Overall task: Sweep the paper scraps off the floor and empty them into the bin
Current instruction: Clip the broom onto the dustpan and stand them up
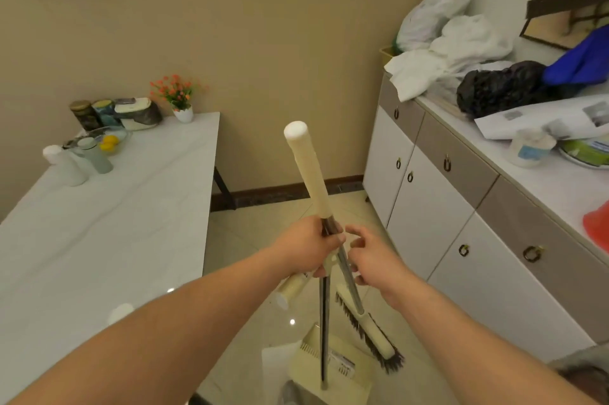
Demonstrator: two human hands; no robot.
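My left hand grips the broom where its cream grip meets the metal shaft; the grip rises toward the wall. The same hand seems to hold the dustpan's pole, whose short cream handle sticks out below my palm. The cream dustpan stands on the floor under my hands, with the dark-bristled brush head just right of it. My right hand hovers at the shaft, fingers loosely spread and closed round nothing. A white sheet of paper lies on the tiles left of the dustpan. I cannot make out a bin.
A long table with a white cover stands on the left, carrying bottles, jars, a bowl of lemons and a small flower pot. On the right is a white cabinet piled with bags, cloths and papers. Tiled floor runs between them to the wall.
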